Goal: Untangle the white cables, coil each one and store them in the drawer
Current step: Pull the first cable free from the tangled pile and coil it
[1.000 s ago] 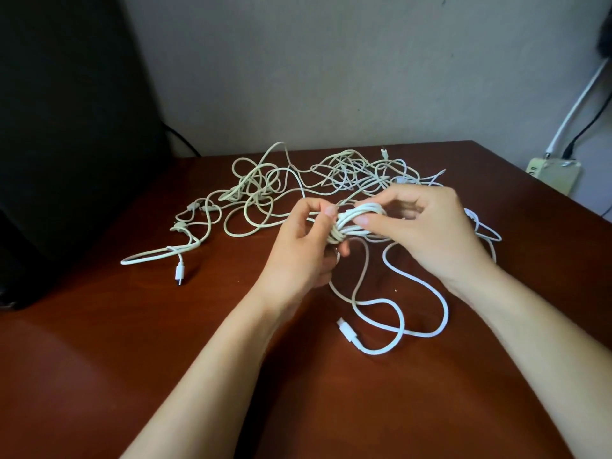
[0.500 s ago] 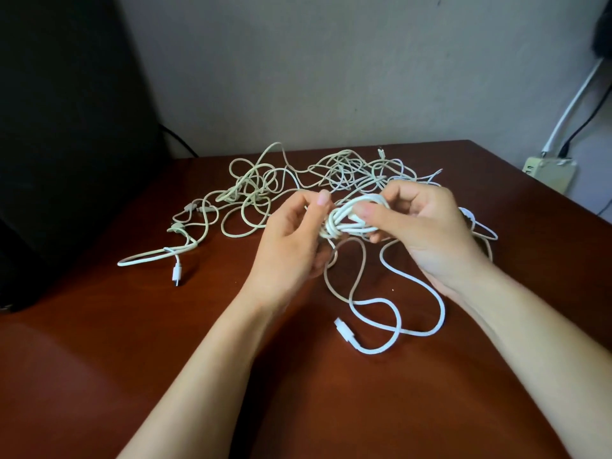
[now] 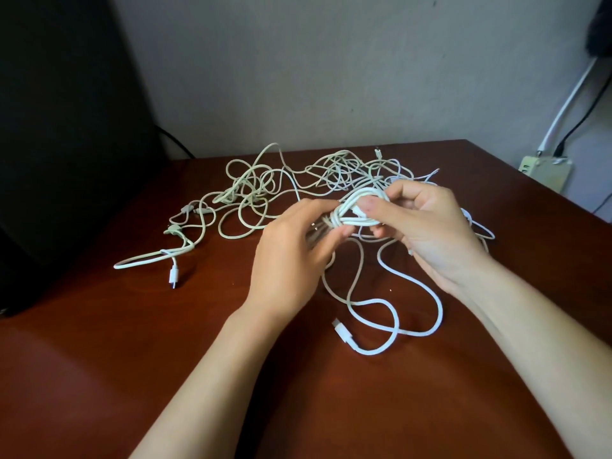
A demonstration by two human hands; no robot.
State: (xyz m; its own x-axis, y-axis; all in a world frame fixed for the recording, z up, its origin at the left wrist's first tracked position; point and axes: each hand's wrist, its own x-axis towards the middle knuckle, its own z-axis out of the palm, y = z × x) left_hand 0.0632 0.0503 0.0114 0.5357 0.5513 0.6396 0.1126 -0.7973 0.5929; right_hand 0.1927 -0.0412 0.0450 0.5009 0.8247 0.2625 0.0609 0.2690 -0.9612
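Observation:
A small coil of white cable (image 3: 356,210) is held above the brown table (image 3: 165,342) between both hands. My left hand (image 3: 291,256) grips its left side with curled fingers. My right hand (image 3: 427,226) pinches its right side, thumb on top. The loose tail of this cable (image 3: 390,313) loops over the table below and ends in a plug (image 3: 341,331). Behind the hands lies a tangle of white cables (image 3: 281,187). One strand runs out to the left to a plug (image 3: 174,276). No drawer is in view.
A large dark object (image 3: 66,127) stands at the table's left side. A wall rises behind the table. At the right, beyond the table edge, a pale power strip (image 3: 546,170) sits with a white and a black cord going up.
My left hand has turned, its fingers curling lower around the coil's left side. My right hand has kept its pinch. The coil stays at about the same place.

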